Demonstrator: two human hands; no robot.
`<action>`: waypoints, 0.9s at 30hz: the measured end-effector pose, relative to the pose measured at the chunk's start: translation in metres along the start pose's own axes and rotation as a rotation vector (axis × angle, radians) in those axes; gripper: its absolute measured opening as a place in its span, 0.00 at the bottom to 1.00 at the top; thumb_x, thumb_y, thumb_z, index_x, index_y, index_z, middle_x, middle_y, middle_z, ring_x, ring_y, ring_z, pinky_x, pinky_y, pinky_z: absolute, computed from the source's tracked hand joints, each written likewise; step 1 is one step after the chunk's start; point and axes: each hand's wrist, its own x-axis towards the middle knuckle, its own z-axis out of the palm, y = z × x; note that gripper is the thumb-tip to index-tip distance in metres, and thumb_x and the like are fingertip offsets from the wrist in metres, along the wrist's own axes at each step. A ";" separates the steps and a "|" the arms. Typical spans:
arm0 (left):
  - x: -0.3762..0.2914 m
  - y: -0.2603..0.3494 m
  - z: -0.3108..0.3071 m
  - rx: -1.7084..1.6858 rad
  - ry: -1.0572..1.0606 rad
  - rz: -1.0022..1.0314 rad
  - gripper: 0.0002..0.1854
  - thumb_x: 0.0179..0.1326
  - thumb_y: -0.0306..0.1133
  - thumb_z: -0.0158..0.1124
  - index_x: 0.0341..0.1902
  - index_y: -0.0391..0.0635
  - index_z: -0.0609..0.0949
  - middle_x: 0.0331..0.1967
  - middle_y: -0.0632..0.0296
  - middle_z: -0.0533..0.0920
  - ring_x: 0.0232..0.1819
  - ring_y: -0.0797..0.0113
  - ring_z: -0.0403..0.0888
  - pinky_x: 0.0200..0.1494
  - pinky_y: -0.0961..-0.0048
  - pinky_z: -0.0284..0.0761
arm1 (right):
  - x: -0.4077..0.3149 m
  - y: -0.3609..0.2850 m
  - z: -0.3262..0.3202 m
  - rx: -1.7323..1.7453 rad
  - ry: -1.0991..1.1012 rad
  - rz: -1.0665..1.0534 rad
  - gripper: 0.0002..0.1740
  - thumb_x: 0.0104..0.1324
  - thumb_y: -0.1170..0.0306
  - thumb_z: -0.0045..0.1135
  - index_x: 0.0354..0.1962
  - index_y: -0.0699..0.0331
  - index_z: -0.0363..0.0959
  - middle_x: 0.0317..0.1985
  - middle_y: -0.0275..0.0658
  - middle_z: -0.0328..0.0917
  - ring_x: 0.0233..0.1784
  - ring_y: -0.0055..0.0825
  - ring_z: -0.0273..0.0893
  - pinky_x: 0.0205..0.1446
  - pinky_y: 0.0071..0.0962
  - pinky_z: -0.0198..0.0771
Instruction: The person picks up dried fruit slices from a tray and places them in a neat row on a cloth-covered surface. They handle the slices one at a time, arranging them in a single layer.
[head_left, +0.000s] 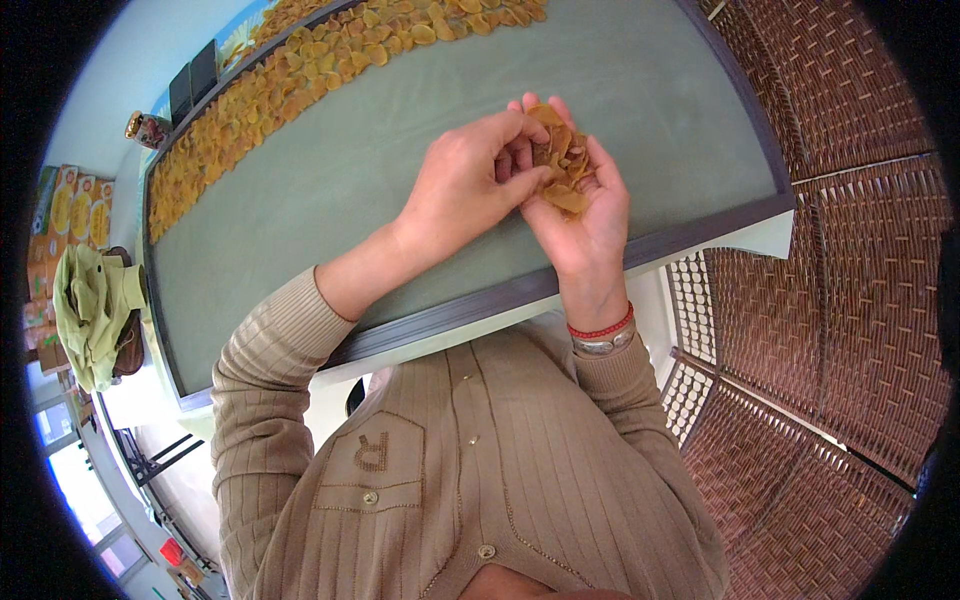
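Note:
My right hand (592, 202) is palm up and cupped, holding a loose heap of thin amber-brown dried pieces (566, 161). My left hand (469, 169) reaches across from the left, its thumb and curled fingers touching the heap. Whether it grips a piece is hidden by its own fingers. Beneath both hands lies a wide grey-green screen panel (322, 195) in a dark frame. Similar amber pieces (300, 75) are spread in a dense band along the panel's far and left sides.
Beyond the frame stand a glass jar (148, 130) with a gold lid and dark boxes (193, 81). A pale green cloth item (94, 315) hangs at the left, near printed cartons (75, 206). Woven brown partitions (862, 262) rise close on the right.

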 end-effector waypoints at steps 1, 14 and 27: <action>0.000 -0.001 0.000 -0.012 0.002 -0.002 0.16 0.55 0.23 0.71 0.48 0.39 0.80 0.29 0.63 0.80 0.30 0.76 0.76 0.34 0.77 0.75 | 0.000 0.001 0.000 -0.006 0.007 0.000 0.27 0.77 0.65 0.29 0.66 0.69 0.63 0.71 0.50 0.62 0.77 0.43 0.55 0.81 0.46 0.46; 0.000 -0.011 -0.010 -0.151 -0.026 -0.025 0.19 0.58 0.20 0.67 0.54 0.40 0.77 0.35 0.64 0.82 0.38 0.77 0.80 0.42 0.77 0.78 | 0.003 0.001 -0.003 -0.068 0.030 -0.012 0.28 0.78 0.62 0.27 0.67 0.67 0.60 0.69 0.50 0.64 0.74 0.42 0.60 0.79 0.46 0.52; 0.002 -0.015 -0.011 -0.075 -0.069 0.017 0.15 0.55 0.22 0.72 0.46 0.38 0.81 0.35 0.64 0.83 0.34 0.77 0.79 0.40 0.77 0.78 | 0.001 0.001 -0.002 -0.062 0.027 0.007 0.28 0.77 0.65 0.28 0.70 0.67 0.56 0.72 0.51 0.59 0.77 0.44 0.54 0.80 0.44 0.47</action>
